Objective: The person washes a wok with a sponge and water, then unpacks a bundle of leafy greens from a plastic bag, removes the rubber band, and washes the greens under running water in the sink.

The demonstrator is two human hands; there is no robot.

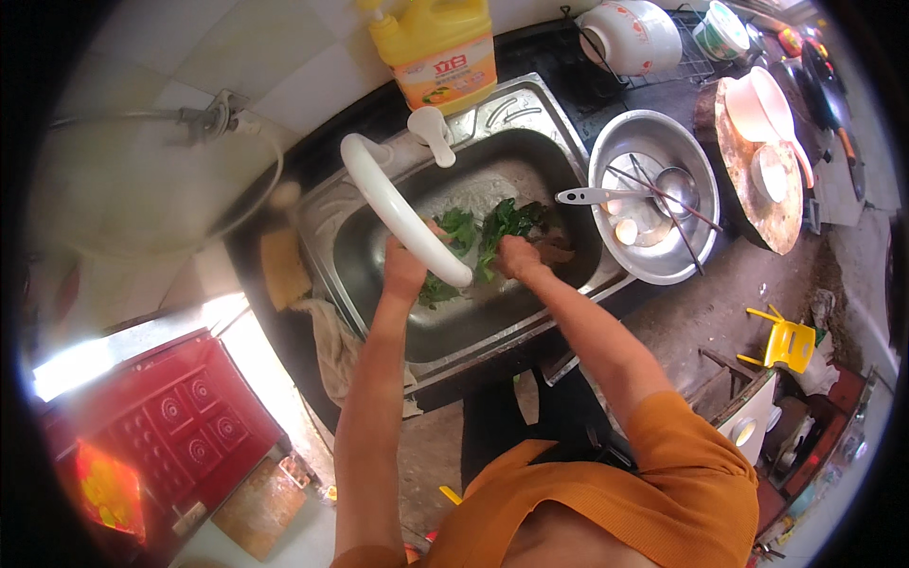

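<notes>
Both of my hands are down in a stainless steel sink, among dark green leafy vegetables. My right hand is closed around a bunch of leafy greens near the middle of the basin. To its left, my left hand grips more greens, its fingers partly hidden behind the white curved faucet spout. Some leaves hang below the spout. Brownish-red scraps lie at the basin's right side. Water looks shallow and foamy on the basin floor.
A metal bowl right of the sink holds a ladle, chopsticks and eggshells. Behind the faucet lever stands a yellow detergent jug. A round wooden chopping block carries a pink strainer. A sponge and cloth lie left.
</notes>
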